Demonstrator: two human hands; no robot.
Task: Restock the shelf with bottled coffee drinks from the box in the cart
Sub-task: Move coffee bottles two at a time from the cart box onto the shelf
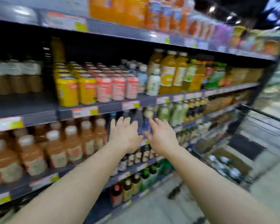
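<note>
Hands: two, both stretched toward the shelf (113, 109). Left hand (124, 135) and right hand (160, 135) are held open-fingered beside dark bottles (140, 122); grip cannot be told.

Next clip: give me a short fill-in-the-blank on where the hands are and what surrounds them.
1. Both hands reach toward the ___ bottles between them.
2. The left hand has its fingers ___, holding nothing.
3. Left of the hands stand ___-capped brown bottles.
4. The box sits in the cart at the ___ of the frame.

Missing words: dark; straight; white; right
</note>
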